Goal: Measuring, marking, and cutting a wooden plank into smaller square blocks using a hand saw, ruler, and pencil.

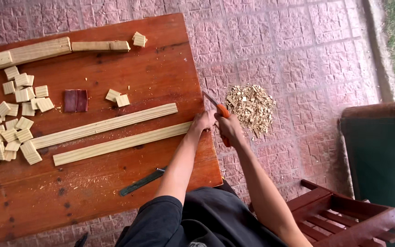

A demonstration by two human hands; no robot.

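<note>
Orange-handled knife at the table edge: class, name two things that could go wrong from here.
1. The left hand steadies the end of the wood strip right beside the right hand working the orange-handled knife; a slip might cut the fingers.
2. The strip's end sits at the table edge, so it may shift under pressure.

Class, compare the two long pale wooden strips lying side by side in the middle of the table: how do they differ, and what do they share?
The upper strip lies untouched; the lower strip is gripped at its right end by the left hand. The upper strip ends short of the table edge; the lower strip reaches it, beside the knife in the right hand. Both are pale, grooved, parallel.
</note>
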